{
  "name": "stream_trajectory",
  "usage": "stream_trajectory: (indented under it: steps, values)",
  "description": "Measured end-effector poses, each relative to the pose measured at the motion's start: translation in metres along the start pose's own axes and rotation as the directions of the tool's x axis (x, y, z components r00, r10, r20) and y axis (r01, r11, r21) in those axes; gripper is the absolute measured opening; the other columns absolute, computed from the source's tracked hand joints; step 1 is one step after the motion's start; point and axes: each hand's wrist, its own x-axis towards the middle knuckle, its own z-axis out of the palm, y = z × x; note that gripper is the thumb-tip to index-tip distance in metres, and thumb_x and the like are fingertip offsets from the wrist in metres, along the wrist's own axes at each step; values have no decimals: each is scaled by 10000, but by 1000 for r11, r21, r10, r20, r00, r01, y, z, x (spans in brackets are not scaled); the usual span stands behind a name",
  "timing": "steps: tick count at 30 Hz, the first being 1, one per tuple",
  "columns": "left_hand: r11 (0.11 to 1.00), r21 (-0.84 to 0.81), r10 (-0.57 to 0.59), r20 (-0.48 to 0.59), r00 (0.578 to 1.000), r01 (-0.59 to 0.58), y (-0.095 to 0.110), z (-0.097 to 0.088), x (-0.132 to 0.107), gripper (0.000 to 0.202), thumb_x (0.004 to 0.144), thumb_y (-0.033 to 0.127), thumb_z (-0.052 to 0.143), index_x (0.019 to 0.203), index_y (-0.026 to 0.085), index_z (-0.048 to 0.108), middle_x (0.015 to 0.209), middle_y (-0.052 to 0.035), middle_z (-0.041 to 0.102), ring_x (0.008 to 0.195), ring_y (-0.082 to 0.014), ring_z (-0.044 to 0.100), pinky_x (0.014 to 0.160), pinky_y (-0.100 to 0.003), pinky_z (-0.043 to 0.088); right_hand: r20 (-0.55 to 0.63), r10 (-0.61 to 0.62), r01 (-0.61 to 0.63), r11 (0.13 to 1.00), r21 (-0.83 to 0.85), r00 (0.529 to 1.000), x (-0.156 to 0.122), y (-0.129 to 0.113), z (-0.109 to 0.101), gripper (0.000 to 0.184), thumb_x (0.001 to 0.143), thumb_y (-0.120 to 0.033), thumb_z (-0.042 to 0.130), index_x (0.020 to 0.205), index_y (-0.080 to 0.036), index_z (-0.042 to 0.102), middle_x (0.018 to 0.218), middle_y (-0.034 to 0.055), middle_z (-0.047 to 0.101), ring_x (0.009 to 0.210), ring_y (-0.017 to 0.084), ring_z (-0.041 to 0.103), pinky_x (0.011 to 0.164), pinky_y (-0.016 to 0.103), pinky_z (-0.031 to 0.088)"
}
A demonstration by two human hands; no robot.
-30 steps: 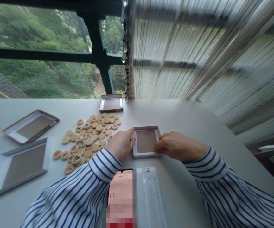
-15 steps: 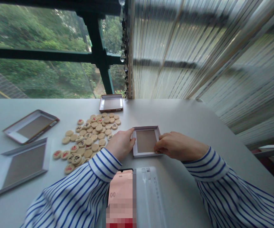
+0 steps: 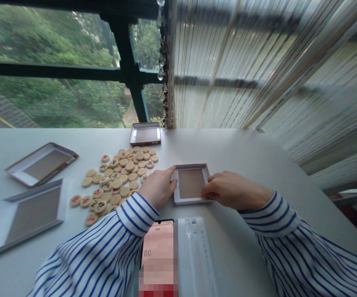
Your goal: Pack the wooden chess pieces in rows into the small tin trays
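A shallow white cardboard box tray (image 3: pixel 191 202) with a grey-brown bottom lies open on the table. My left hand (image 3: pixel 159 186) holds its left wall, thumb and fingers closed at the edge. At the front right corner, the fingers of my right hand (image 3: pixel 234 189) are pinched together over the tray. Under their tips shows a small, mostly hidden xiangqi piece (image 3: pixel 207 197) with dark marks. Left of the tray spreads a loose heap of round wooden xiangqi pieces (image 3: pixel 124 192), some blank side up, others with red or black characters; my left forearm covers part of it.
Close to me lie a phone (image 3: pixel 159 243) and a translucent white plastic case (image 3: pixel 193 247). Two more open box parts, a brown-edged lid (image 3: pixel 31 182) and a larger white tray (image 3: pixel 61 202), lie at left. Another small lid (image 3: pixel 145 143) stands near the window.
Both hands keep their places at the tray, and the pieces lie as before. Only the camera view has shifted slightly.
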Motion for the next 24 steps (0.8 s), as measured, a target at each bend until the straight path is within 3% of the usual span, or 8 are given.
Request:
stream_trajectory:
  steps: [24]
  values:
    - [1000, -1, -23, 25, 999, 23, 1, -2, -1, 394, 819, 335, 399, 1184, 215, 487, 809, -58, 668, 731, -182, 613, 633, -265, 426, 14, 57, -57, 998, 16, 998, -2, -3, -5, 248, 797, -219, 439, 893, -284, 657, 828, 16, 663, 752, 161, 588, 634, 255, 370]
